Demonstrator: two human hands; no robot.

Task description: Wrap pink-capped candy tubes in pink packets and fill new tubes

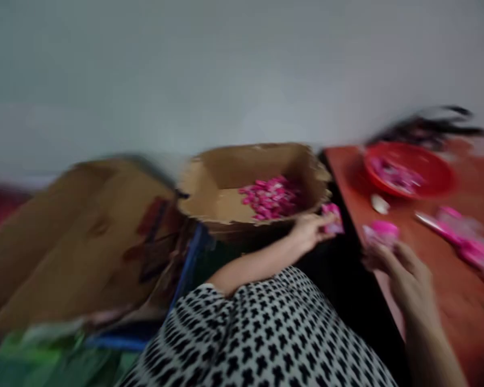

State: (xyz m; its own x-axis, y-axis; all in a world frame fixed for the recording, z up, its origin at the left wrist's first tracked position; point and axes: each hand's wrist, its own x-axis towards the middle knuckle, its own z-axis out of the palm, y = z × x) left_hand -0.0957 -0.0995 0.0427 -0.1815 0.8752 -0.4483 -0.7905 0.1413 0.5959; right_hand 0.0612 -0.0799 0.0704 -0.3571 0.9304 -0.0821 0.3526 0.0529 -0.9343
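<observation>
My left hand (307, 232) pinches a small pink packet (333, 217) beside the right front corner of a torn-edged cardboard box (232, 203). Many small pink wrapped pieces (270, 198) lie heaped in that box. Over the edge of the red table, my right hand (407, 277) is closed on a pink piece in clear wrapping (383, 231). Both held things are blurred, so their exact kind is unclear. Just beyond my right hand sits a small white object (379, 204). A red plate (438, 169) farther back holds pink-and-white pieces (397, 174).
On the red table (439, 274) at right lies a pink bundle with clear plastic (468, 244). A dark strap-like thing (431, 126) rests by the wall. To the left are a large brown cardboard piece (76, 231) and green plastic (44, 360). A dark gap separates box and table.
</observation>
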